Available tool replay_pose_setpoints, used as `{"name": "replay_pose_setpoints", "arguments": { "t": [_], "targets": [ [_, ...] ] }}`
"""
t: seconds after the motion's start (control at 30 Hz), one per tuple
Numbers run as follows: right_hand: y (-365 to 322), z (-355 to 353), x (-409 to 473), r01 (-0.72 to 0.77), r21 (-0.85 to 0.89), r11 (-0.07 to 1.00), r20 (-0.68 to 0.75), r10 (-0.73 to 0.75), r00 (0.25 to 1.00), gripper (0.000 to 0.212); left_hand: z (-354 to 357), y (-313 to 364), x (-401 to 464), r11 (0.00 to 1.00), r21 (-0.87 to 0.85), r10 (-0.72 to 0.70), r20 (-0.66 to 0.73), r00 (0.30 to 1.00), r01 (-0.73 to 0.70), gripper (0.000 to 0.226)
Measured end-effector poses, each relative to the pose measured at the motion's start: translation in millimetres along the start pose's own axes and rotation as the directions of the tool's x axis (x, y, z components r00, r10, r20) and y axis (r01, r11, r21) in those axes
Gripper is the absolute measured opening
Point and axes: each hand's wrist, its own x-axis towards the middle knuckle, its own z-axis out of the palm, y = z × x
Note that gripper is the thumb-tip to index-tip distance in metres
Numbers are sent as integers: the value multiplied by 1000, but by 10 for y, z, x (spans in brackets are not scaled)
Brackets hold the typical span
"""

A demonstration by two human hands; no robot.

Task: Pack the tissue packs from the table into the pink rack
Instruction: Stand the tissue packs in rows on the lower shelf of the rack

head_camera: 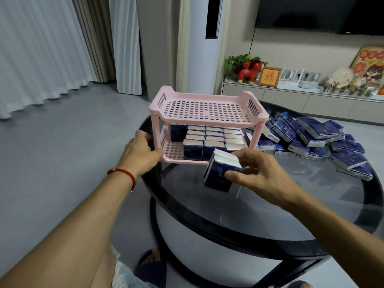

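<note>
Right hand point(262, 173) pinches a dark-blue wrapped tissue pack point(221, 170) just in front of the two-tier pink plastic lattice rack point(207, 110); open slot on lower shelf lies ahead and left, beside the standing rows. Left hand point(139, 154) grips the rack's left post; loose blue packs point(324, 142) heaped right on the dark glass surface point(270, 215).

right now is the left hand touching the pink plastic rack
Touching. The head view shows the left hand wrapped around the front left leg of the pink plastic two-tier rack, fingers behind the post and thumb against the lower shelf's corner.
</note>
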Motion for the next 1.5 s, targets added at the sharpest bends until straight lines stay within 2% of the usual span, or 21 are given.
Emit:
{"name": "replay_pose_setpoints", "arguments": {
  "t": [0.07, 0.17, 0.3, 0.43, 0.53, 0.63, 0.7, 0.83, 1.0, 1.13, 1.23, 1.3, 1.4, 1.5],
  "targets": [
    [-65, 99, 71, -3, 22, 1000, 0, 3, 1000, 33, 73, -76, 96, 999, -22, 45, 68, 997, -43, 34],
    [-158, 242, 186, 26, 21, 999, -29, -26, 999, 28, 130, -202, 207, 986, -154, 70, 59, 996, -61, 19],
    [-258, 427, 372, 61, 12, 998, -29, -60, 998, 29, 161, -262, 262, 968, -231, 104, 24, 994, -96, 15],
    [-332, 512, 636, 118, -44, 992, -48, -120, 992, 33, 156, -240, 259, 948, -297, 123, 3, 992, -116, 5],
    [-359, 522, 869, 115, -101, 988, -77, -123, 989, 36, 130, -226, 256, 933, -336, 123, -37, 992, -128, 8],
    [-386, 599, 1048, 86, -156, 984, -62, -97, 993, 50, 112, -209, 253, 929, -346, 121, -58, 991, -134, 10],
    [-399, 688, 1145, 85, -205, 975, -33, -93, 995, 51, 109, -208, 260, 928, -348, 121, -63, 991, -135, 10],
    [-420, 811, 1371, 54, -386, 921, 24, -48, 999, 40, 117, -200, 256, 930, -335, 139, -58, 989, -150, 8],
    [-379, 871, 1689, -51, -646, 762, 18, 82, 996, 60, 132, -191, 255, 934, -322, 141, -68, 988, -156, 9],
    [-414, 841, 1830, -211, -629, 748, -83, 206, 975, 77, 140, -194, 256, 933, -325, 140, -65, 988, -154, 10],
    [-429, 848, 1829, -239, -666, 707, -108, 226, 968, 72, 146, -196, 265, 933, -328, 136, -63, 989, -149, 10],
    [-427, 866, 1830, -247, -653, 716, -120, 225, 967, 73, 143, -191, 266, 930, -340, 124, -61, 990, -137, 9],
    [-460, 846, 1785, -196, -584, 788, -102, 169, 980, 77, 140, -183, 264, 927, -352, 111, -67, 992, -128, 9],
    [-477, 792, 1672, -58, -622, 781, 14, 85, 996, 69, 132, -164, 255, 932, -342, 108, -62, 992, -122, 10]
  ]
}}
